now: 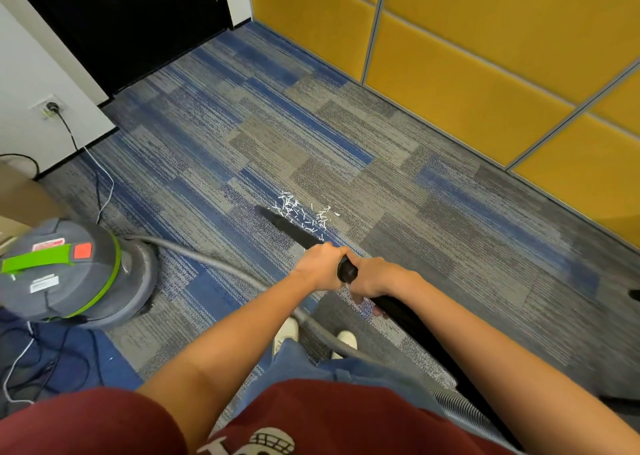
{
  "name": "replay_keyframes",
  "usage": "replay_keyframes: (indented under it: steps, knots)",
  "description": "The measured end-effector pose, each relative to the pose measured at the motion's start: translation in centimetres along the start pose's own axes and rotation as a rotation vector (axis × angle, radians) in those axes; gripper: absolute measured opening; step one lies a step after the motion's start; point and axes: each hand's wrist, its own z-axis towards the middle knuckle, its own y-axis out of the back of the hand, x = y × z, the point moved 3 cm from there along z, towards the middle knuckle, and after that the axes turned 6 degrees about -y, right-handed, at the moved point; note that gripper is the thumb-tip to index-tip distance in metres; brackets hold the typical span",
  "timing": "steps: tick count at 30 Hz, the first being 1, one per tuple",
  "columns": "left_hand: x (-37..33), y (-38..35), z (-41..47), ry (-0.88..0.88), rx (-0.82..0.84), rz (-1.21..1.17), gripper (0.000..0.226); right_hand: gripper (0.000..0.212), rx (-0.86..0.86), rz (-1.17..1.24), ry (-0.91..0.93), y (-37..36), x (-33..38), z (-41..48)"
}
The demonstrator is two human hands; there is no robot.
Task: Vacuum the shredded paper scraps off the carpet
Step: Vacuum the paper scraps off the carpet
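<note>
White shredded paper scraps [304, 212] lie in a small patch on the blue and grey carpet [242, 125]. A black vacuum nozzle [287, 226] slants down to the carpet, its tip just left of the scraps. My left hand [320, 265] grips the black wand where the nozzle ends. My right hand [375, 279] grips the wand just behind it, fingers curled under the tube. A grey ribbed hose [214, 264] runs from the wand back to the grey and green canister vacuum [69, 271] at the left.
Yellow padded wall panels [485, 56] line the right side. A white wall with a plugged-in socket [52, 108] and a dark doorway [138, 21] stand at the back left. Cables [100, 184] trail on the carpet near the canister. My white shoes [287, 331] stand below the hands.
</note>
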Motion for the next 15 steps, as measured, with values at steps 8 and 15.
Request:
replay_keyframes:
  steps: [8,15]
  knots:
    - [0.4,0.7,0.6,0.007,0.055,-0.014,0.044,0.086,0.044,0.067,-0.017,0.3,0.5,0.9]
    - [-1.3,0.8,1.1,-0.034,0.073,0.019,0.042,0.081,0.026,0.083,-0.048,0.6,-1.2,0.3]
